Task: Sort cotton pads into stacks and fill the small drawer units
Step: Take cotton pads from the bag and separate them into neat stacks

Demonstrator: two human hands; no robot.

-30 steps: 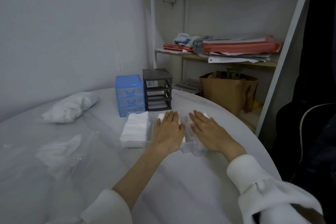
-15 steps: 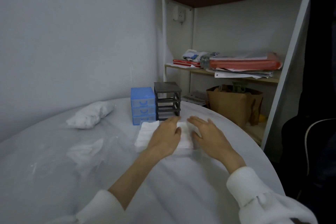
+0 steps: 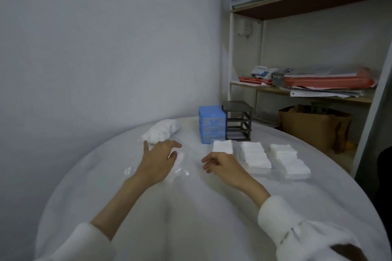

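L hand (image 3: 158, 160): fingers spread, resting on clear plastic bag (image 3: 180, 165). R hand (image 3: 222, 162): fingers loosely curled, holding nothing, beside three pad stacks (image 3: 256, 154).

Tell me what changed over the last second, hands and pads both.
Both hands left the cotton pad stacks they were pressing. The left hand moved left onto the clear plastic wrap; the right hand drew back beside the stacks, holding nothing. The blue drawer unit, black frame and pad bag stayed put.
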